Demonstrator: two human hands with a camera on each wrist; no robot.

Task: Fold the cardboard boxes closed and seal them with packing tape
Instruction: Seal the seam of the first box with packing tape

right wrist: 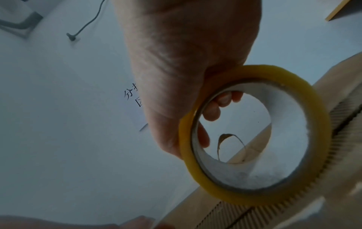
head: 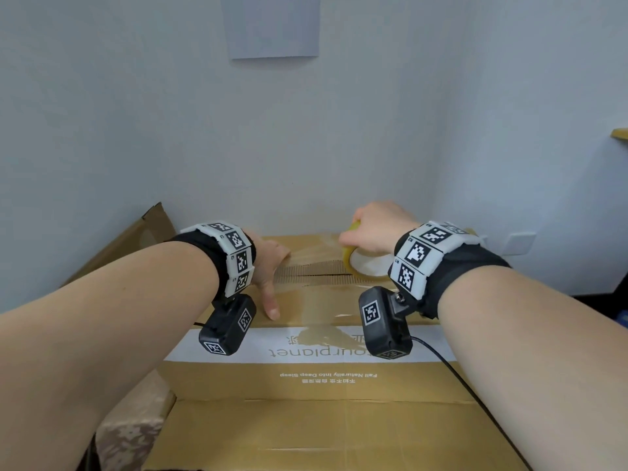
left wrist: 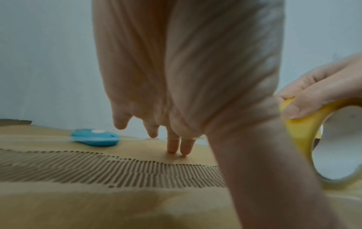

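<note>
Right hand (head: 380, 229) gripping tape roll (head: 365, 263), box (head: 306, 419) seam

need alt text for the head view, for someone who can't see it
A person's right hand grips a yellowish tape roll on the closed cardboard box, at its centre seam. The left hand presses flat on the box top beside the seam, before a pale wall.
</note>
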